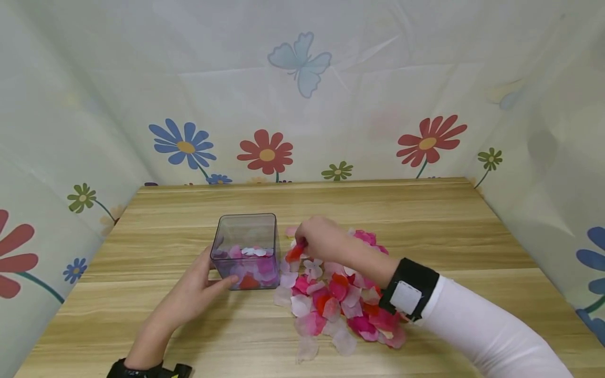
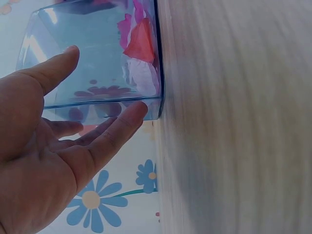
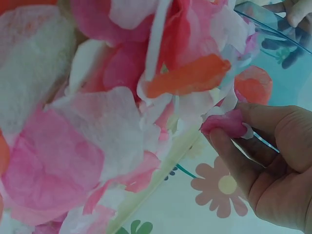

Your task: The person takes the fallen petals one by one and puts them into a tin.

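Observation:
A clear, smoky square plastic box (image 1: 247,230) stands on the table with pink, white and red fabric petals (image 1: 255,268) in its lower part. My left hand (image 1: 200,286) rests at its near left corner, thumb against the front wall, the other fingers along the left side. In the left wrist view those fingers (image 2: 114,134) look fairly straight and spread. Right of the box, my right hand (image 1: 323,241) hovers over a loose pile of petals (image 1: 337,289). Between its thumb and fingers it pinches pink and white petals (image 3: 226,123); a red petal (image 1: 294,254) shows at the fingertips in the head view.
The petal pile spreads close to the box's right wall on the wooden table (image 1: 156,231). Some pale petals (image 1: 307,347) lie nearer the front. A flower-printed curtain (image 1: 359,115) encloses the table's back and sides.

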The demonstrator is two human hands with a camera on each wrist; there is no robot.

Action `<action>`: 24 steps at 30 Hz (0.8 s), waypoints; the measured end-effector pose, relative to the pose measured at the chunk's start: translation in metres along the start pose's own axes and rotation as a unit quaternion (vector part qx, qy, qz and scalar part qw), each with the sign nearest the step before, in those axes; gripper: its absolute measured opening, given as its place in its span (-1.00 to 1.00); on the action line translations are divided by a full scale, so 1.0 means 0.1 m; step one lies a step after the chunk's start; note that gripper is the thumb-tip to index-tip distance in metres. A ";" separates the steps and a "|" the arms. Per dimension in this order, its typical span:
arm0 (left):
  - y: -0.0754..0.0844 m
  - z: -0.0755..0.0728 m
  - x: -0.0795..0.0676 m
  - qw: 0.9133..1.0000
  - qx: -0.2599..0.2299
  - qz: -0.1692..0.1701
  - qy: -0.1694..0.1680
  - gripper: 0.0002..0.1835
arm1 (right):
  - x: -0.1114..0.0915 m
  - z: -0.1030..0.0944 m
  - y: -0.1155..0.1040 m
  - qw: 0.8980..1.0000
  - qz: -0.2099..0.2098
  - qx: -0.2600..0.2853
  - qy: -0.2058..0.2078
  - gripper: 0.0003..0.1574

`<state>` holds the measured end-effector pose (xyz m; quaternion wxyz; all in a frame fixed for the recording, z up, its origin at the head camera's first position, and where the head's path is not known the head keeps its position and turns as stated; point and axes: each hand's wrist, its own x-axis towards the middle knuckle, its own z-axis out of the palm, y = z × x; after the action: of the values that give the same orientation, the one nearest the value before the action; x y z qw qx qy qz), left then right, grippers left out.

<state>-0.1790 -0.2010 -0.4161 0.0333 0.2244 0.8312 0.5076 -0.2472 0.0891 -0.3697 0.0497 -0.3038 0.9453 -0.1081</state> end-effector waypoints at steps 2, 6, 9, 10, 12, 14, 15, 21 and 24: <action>0.00 0.00 0.00 1.000 0.002 0.000 0.001 -0.23 | -0.01 -0.03 0.00 1.000 -0.001 -0.002 0.003 -0.91; 0.00 0.00 0.00 1.000 0.004 -0.001 0.000 -0.22 | -0.02 -0.09 0.00 1.000 -0.006 -0.006 0.010 -0.92; -0.01 0.00 0.00 1.000 0.004 -0.003 0.000 -0.22 | -0.04 -0.11 0.01 1.000 -0.016 -0.006 0.019 -0.91; -0.01 0.00 0.00 1.000 0.004 -0.003 0.000 -0.21 | -0.05 -0.12 0.02 1.000 -0.018 -0.006 0.024 -0.90; -0.01 0.00 0.00 1.000 0.004 -0.004 0.000 -0.22 | -0.06 -0.14 0.03 0.999 -0.023 -0.005 0.036 -0.91; -0.01 0.00 0.00 1.000 0.004 -0.004 0.000 -0.22 | -0.07 -0.16 0.03 0.999 -0.026 -0.002 0.047 -0.93; -0.01 0.00 0.00 1.000 0.004 -0.004 0.000 -0.22 | -0.07 -0.17 0.03 0.998 -0.026 0.003 0.051 -0.93; -0.01 0.00 0.00 1.000 -0.001 -0.001 -0.002 -0.22 | -0.09 -0.26 0.02 0.997 -0.020 0.038 0.062 -0.95; -0.01 0.00 0.00 1.000 -0.002 0.001 -0.002 -0.22 | -0.09 -0.31 0.01 0.996 -0.025 0.045 0.071 -0.94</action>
<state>-0.1792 -0.2014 -0.4169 0.0344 0.2262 0.8297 0.5091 -0.2450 0.1006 -0.3396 -0.0068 -0.3166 0.9326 -0.1733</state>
